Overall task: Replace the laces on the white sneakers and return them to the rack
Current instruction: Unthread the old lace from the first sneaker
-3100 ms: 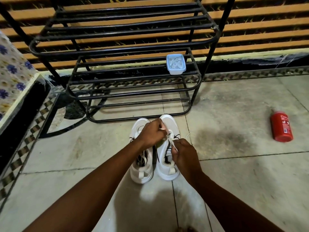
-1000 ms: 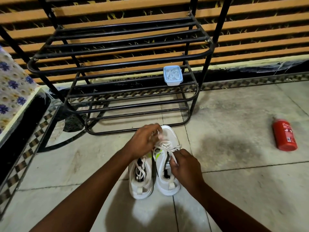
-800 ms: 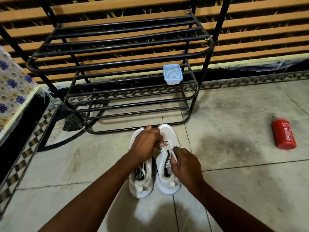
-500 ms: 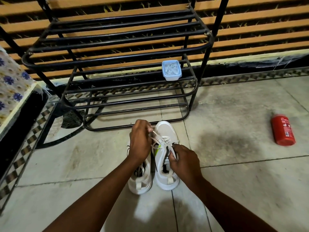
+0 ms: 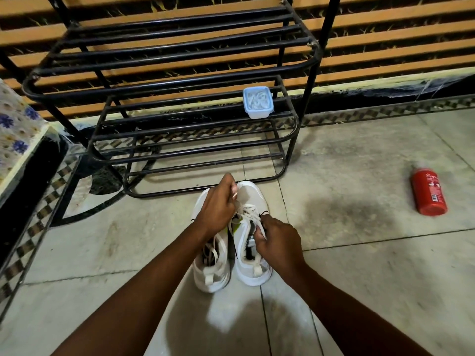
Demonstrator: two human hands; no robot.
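Two white sneakers stand side by side on the tiled floor, toes toward the rack: the left sneaker (image 5: 212,272) and the right sneaker (image 5: 250,250). A white lace (image 5: 246,213) is threaded across the right sneaker. My left hand (image 5: 217,210) pinches one end of that lace above the toe. My right hand (image 5: 279,240) grips the lace at the shoe's right side near the tongue. The left sneaker's front is hidden under my left hand. The black metal shoe rack (image 5: 180,104) stands just beyond the shoes.
A small light-blue container (image 5: 257,102) with white laces inside sits on the rack's middle shelf. A red canister (image 5: 428,191) lies on the floor to the right. A patterned cloth-covered ledge (image 5: 15,129) is at the left. A striped wall runs behind the rack.
My left hand has pulled the lace end forward over the toe of the right sneaker. My right hand stays at the shoe's side. The view has shifted slightly.
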